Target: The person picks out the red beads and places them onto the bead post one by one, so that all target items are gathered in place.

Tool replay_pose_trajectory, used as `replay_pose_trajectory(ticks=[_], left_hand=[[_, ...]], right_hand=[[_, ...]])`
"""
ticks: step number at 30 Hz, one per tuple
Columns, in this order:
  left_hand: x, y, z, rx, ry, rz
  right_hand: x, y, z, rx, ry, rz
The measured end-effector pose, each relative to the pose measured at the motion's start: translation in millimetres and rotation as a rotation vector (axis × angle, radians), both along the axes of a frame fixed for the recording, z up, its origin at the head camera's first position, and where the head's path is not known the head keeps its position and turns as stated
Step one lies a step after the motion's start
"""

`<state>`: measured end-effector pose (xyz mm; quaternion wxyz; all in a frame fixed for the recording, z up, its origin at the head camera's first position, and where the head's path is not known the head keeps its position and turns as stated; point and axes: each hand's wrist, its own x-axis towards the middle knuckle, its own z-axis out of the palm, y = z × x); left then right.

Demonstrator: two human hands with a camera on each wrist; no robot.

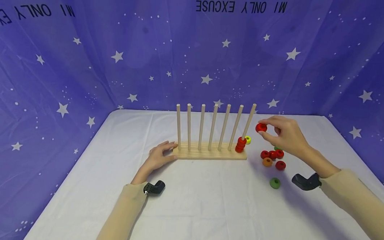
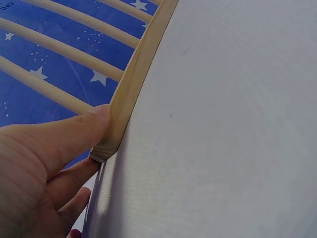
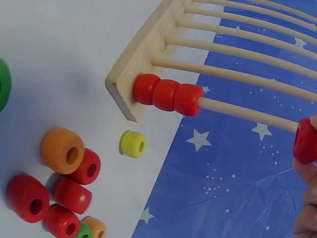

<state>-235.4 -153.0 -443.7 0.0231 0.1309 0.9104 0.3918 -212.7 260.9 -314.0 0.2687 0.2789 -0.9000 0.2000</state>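
Observation:
A wooden peg rack [image 1: 209, 156] stands on the table with a row of upright pegs. My left hand [image 1: 160, 155] grips the rack's left end, and the left wrist view shows the thumb [image 2: 101, 116] lying on the base's edge. Three red beads [image 3: 166, 94] are stacked low on the rightmost peg [image 1: 248, 121]. Between thumb and fingertips, my right hand [image 1: 285, 134] pinches another red bead [image 1: 261, 128]. That bead is in the air, right of the rightmost peg; in the right wrist view it appears close to the peg's tip.
Loose beads lie right of the rack: several red ones [image 1: 280, 165], an orange one [image 1: 267, 162] and a green one [image 1: 275, 183]. A yellow bead [image 1: 247, 140] sits behind the rack's right end. White cloth [image 1: 200, 207] covers the table, and a blue star-patterned curtain [image 1: 182, 54] hangs behind.

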Motion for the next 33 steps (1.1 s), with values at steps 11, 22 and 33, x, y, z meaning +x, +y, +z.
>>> replay_pose_trajectory(ticks=[11, 22, 33], left_hand=[[0.3, -0.2, -0.4, 0.008, 0.003, 0.003], [-0.6, 0.1, -0.7, 0.027, 0.007, -0.005], [-0.5, 0.5, -0.3, 0.020, 0.012, -0.008]], right_hand=[[-7.7, -3, 15.9, -0.080, 0.104, 0.034], [-12.4, -7, 33.1, -0.119, 0.148, 0.041], [-15.9, -13, 39.5, -0.137, 0.144, 0.039]])
